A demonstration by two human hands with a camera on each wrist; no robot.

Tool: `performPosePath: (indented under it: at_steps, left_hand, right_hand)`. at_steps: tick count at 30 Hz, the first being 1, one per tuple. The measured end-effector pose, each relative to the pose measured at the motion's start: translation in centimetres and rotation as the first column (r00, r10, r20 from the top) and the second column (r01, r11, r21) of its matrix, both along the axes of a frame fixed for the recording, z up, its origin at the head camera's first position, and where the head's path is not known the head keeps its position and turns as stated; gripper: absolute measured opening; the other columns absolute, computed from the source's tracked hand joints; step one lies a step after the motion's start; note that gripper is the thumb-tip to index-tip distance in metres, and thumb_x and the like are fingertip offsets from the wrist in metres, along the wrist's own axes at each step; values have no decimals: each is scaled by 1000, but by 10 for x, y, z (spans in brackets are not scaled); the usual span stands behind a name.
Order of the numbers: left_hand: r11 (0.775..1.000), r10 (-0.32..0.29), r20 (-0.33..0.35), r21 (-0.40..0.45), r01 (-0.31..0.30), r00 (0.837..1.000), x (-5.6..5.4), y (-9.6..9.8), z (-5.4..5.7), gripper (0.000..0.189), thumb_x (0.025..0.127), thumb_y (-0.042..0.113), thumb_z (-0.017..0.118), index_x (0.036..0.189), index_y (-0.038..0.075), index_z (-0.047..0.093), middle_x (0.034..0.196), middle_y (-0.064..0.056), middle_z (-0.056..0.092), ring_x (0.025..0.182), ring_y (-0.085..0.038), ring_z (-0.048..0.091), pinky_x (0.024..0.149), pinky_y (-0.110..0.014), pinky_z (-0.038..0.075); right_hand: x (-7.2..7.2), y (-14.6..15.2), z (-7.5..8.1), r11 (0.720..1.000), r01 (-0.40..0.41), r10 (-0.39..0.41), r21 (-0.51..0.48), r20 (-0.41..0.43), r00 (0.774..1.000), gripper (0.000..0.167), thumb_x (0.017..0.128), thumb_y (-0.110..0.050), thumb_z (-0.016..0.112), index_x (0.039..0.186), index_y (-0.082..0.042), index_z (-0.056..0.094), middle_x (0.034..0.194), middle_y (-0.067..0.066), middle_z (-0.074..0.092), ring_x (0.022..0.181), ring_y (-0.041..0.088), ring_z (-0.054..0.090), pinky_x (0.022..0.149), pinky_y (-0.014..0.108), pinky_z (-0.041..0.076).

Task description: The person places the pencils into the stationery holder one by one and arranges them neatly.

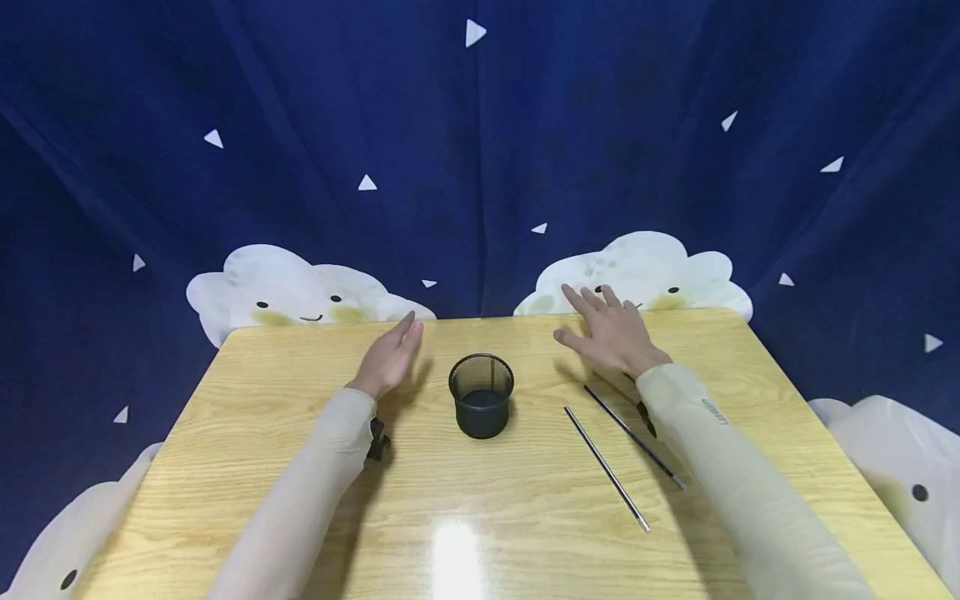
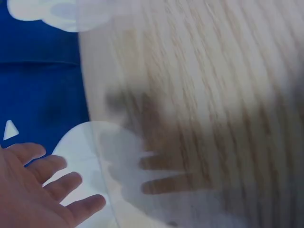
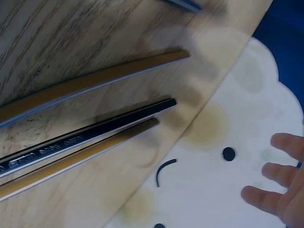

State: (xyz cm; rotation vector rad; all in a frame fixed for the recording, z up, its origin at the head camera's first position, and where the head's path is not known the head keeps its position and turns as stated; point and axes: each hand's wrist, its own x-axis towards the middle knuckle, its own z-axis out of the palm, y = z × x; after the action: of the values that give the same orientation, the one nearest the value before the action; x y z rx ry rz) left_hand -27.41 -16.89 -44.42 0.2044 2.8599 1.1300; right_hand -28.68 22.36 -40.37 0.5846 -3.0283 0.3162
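A black mesh pen holder stands upright between my two hands. To its left is my left hand, held on edge with straight fingers and holding nothing. My right hand reaches over the far right of the table, fingers spread and nothing in them. Below it lie two dark, slim chopsticks, slanting side by side, with silvery near ends. The right wrist view shows several sticks close up, among them a black one with lettering; some of them are hidden by my right forearm in the head view.
The pale wooden table ends at its far edge against a blue curtain printed with white clouds and triangles. A dark wrist camera sits under my left wrist. Light glares off the near part of the table.
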Motion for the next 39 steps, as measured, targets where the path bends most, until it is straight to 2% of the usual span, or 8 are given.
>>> performPosePath:
  at_steps: [5, 9, 14, 19, 25, 32, 36, 39]
  left_hand:
    - [994, -21, -31, 105, 24, 999, 21, -3, -2, 68, 119, 51, 21, 173, 9, 30, 173, -16, 36, 159, -42, 30, 130, -55, 19]
    - [987, -62, -58, 148, 70, 996, 38, -2, -2, 64, 121, 46, 22, 172, 8, 31, 172, -15, 37, 159, -38, 31, 130, -52, 19]
    - [975, -102, -105, 188, 121, 989, 55, 0, -2, 62, 122, 42, 24, 171, 6, 33, 170, -17, 42, 155, -42, 39, 128, -57, 24]
    - [954, -147, -154, 239, 181, 977, 70, 2, -2, 72, 119, 53, 25, 171, 5, 31, 167, -21, 44, 154, -46, 38, 126, -64, 25]
    - [915, -212, -185, 306, 262, 959, 77, 5, -6, 93, 110, 74, 36, 172, 5, 27, 169, -23, 40, 156, -46, 34, 122, -70, 27]
    - [859, -266, -165, 407, 311, 950, 81, 12, -7, 98, 103, 50, 74, 173, 5, 23, 172, -21, 36, 156, -49, 32, 121, -72, 27]
    - [832, -289, -179, 438, 339, 940, 81, 17, -8, 110, 93, 47, 86, 172, 4, 23, 172, -19, 35, 154, -52, 33, 120, -72, 30]
    - [819, -303, -180, 453, 352, 936, 80, 22, -9, 115, 89, 46, 91, 172, 3, 23, 173, -19, 34, 154, -51, 33, 120, -72, 30]
  right_hand:
    - [17, -2, -2, 1000, -13, 13, -25, -13, 1000, 84, 109, -62, 50, 175, -15, 25, 171, 26, 35, 159, 56, 18, 120, 77, 21]
    - [32, -4, -2, 999, -19, 18, -37, -34, 999, 83, 109, -61, 52, 173, -13, 31, 168, 26, 39, 156, 58, 24, 119, 76, 25]
    - [50, -5, -5, 998, -47, 43, -52, -63, 997, 81, 108, -60, 54, 171, -12, 36, 164, 27, 47, 153, 59, 30, 116, 76, 30]
    - [71, -3, -8, 995, -85, 80, -56, -91, 993, 77, 108, -58, 58, 167, -11, 45, 158, 27, 53, 149, 59, 37, 115, 76, 32]
    - [96, 1, -12, 992, -120, 115, -37, -117, 986, 68, 107, -54, 61, 156, -7, 59, 149, 26, 62, 142, 57, 48, 111, 75, 38]
    - [113, -1, -15, 989, -144, 138, -15, -204, 969, 48, 102, -41, 73, 132, -4, 76, 120, 18, 75, 119, 48, 67, 105, 68, 48]
    - [114, -5, -15, 988, -152, 143, -25, -222, 965, 40, 98, -36, 80, 123, -5, 79, 98, 10, 74, 94, 35, 72, 85, 57, 59]
    - [113, -7, -15, 991, -133, 125, -31, -190, 974, 35, 97, -34, 81, 119, -6, 80, 86, 3, 70, 81, 27, 71, 64, 48, 58]
